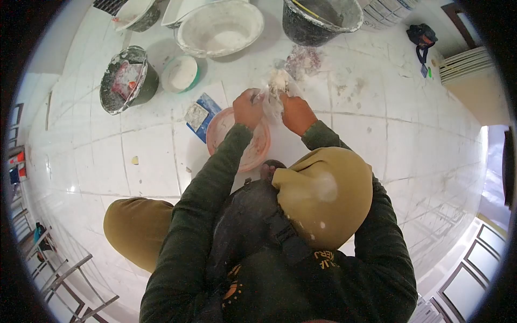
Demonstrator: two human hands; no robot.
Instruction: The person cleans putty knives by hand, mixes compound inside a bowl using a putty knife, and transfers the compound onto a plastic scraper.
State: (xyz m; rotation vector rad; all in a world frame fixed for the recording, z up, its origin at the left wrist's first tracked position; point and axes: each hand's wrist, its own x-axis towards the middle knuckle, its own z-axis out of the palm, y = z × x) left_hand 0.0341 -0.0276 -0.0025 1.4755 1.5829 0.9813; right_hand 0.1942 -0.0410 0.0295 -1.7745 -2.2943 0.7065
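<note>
A clear plastic bag (278, 86) with pale, crumbly material in it is held up between my two hands. My left hand (248, 109) is closed on the bag's left side, above the rim of a pink basin (261, 137). On the right side, my right hand (296, 113) also grips the bag with bent fingers. The basin stands on the floor near my knees, its inside partly hidden by my left forearm. Beside it lies a blue flat tool (206, 107) with a grey, crusted patch (195, 116).
A dark bucket (129, 81) with things inside stands at the left, near a green-rimmed bowl (181, 74). Farther off are a large white basin (221, 29) and a black bucket (323, 21). Powder stains (304, 60) mark the tiled floor. Metal frames (70, 274) stand lower left.
</note>
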